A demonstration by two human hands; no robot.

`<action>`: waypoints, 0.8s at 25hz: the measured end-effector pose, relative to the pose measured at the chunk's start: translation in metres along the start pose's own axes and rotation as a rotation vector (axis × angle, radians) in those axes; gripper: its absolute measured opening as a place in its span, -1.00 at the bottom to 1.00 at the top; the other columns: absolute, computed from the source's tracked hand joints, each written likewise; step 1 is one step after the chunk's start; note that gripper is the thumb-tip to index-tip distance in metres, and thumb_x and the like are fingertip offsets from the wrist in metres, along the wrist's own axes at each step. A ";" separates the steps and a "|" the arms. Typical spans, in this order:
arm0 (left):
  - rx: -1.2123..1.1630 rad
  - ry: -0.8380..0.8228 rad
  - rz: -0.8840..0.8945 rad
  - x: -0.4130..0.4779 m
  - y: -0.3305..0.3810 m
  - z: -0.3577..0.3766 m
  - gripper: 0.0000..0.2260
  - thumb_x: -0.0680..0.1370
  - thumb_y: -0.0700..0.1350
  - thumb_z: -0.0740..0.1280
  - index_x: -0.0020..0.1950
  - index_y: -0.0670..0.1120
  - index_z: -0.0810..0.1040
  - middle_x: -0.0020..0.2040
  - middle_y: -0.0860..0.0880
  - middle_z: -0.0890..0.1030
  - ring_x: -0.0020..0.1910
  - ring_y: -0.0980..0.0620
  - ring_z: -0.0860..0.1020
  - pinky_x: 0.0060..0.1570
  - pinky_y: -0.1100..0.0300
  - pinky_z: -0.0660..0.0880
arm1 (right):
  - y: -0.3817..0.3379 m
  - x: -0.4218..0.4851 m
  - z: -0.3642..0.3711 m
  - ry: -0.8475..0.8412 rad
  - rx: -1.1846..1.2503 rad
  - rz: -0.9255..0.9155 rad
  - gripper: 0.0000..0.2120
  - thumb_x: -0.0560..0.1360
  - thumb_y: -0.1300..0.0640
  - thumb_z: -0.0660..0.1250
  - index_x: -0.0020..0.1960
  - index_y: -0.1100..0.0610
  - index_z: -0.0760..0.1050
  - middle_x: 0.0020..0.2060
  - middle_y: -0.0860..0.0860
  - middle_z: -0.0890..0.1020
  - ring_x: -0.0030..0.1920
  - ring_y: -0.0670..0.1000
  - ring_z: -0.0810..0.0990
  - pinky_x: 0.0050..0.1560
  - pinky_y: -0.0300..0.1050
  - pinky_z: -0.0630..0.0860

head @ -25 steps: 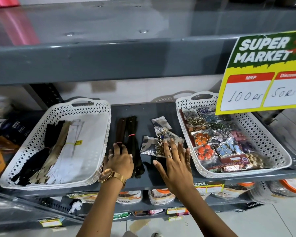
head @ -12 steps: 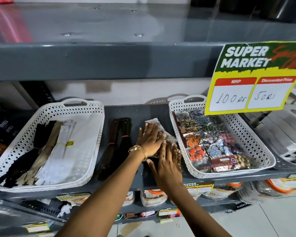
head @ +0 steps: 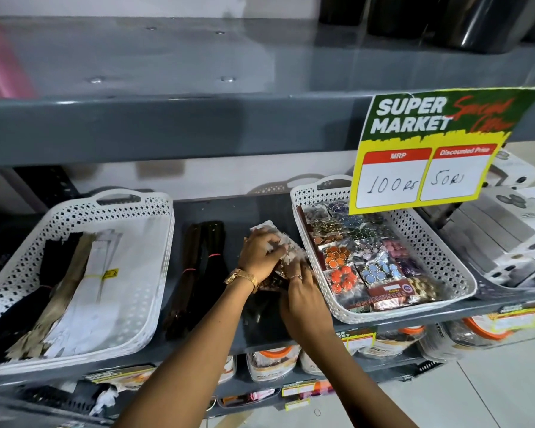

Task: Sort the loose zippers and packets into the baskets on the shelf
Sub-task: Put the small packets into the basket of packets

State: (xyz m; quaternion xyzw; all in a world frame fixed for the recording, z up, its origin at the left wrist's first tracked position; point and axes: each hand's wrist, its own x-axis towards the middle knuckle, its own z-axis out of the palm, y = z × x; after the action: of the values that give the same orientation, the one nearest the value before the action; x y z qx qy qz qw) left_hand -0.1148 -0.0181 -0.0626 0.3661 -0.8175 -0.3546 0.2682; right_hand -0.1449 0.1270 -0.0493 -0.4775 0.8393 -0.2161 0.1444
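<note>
Head view: your left hand (head: 261,253) and right hand (head: 303,299) both close around a bunch of loose clear packets (head: 286,257), gathered on the bare shelf (head: 238,208) in the gap between the two white baskets. The left grips the bunch from above, the right cups it from the near side; likely you hold it this way to collect several slippery packets in one lift. The right basket (head: 454,273), just beside your hands, already holds coloured button packets (head: 371,257), so it is the probable destination. The loose dark zippers (head: 203,264) lie untouched on the shelf left of your hands, tied with red bands; the left basket (head: 155,264) holds black, tan and white zippers (head: 74,288), so those belong there. Obstructions: the basket's raised rim must be cleared, and the hanging price sign (head: 426,149) overlaps the basket's far end, so drop in at the near end. Boxes (head: 507,236) stand further right, clear of the path.
</note>
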 end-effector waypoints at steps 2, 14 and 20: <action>-0.043 0.053 0.016 0.002 0.005 -0.005 -0.88 0.42 -0.12 0.43 -0.18 -0.17 0.65 0.02 -0.07 0.69 0.04 0.04 0.59 0.09 0.24 0.46 | -0.003 -0.001 0.000 -0.023 -0.147 0.013 -0.46 0.54 0.31 0.15 0.49 0.25 0.10 0.48 0.22 0.18 0.39 0.20 0.36 0.32 0.03 0.43; -1.129 0.181 -0.437 -0.020 0.040 -0.068 -0.88 0.50 -0.30 0.34 -0.14 -0.09 0.57 -0.14 -0.04 0.62 -0.14 0.04 0.61 -0.36 0.20 0.66 | -0.011 0.007 -0.064 -0.006 0.180 -0.029 -0.89 0.51 0.33 0.24 -0.01 0.21 0.51 -0.12 0.16 0.66 -0.25 0.06 0.64 -0.30 -0.18 0.60; -0.982 -0.056 -0.231 -0.018 0.082 -0.073 -0.80 0.40 -0.41 0.40 -0.09 -0.15 0.59 -0.24 -0.03 0.69 -0.30 0.08 0.67 -0.27 0.24 0.64 | 0.055 -0.005 -0.138 -0.083 1.371 0.336 -0.81 0.49 0.45 0.24 -0.07 0.18 0.44 -0.14 0.13 0.63 -0.24 0.01 0.69 -0.28 -0.11 0.67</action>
State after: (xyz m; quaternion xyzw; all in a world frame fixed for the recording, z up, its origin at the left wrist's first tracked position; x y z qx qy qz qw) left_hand -0.0866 0.0072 0.0420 0.2750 -0.5153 -0.7344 0.3457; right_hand -0.2451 0.1875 0.0427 -0.1508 0.5702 -0.6523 0.4760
